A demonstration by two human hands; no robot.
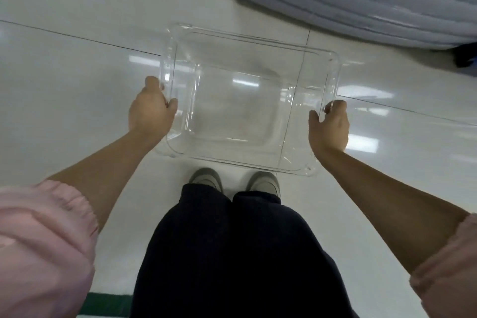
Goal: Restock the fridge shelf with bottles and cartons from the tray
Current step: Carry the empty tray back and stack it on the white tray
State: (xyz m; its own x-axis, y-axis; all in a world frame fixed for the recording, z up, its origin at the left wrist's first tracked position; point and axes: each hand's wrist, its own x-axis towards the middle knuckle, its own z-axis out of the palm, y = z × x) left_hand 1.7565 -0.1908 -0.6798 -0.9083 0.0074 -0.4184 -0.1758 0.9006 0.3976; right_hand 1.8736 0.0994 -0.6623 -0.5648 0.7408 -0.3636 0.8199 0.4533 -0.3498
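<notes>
I hold a clear plastic tray (258, 41) level in front of me, above the white tiled floor. Nothing lies in it; the floor shows through its bottom. My left hand (151, 111) grips the tray's left rim with the thumb over the edge. My right hand (329, 126) grips the right rim the same way. No bottles, cartons or fridge shelf are in view.
A grey-blue appliance or cabinet body (361, 0) lies across the top right, with a dark object (466, 57) at its right end. My feet (233, 182) stand just below the tray. A green strip (108, 304) marks the floor at the bottom left.
</notes>
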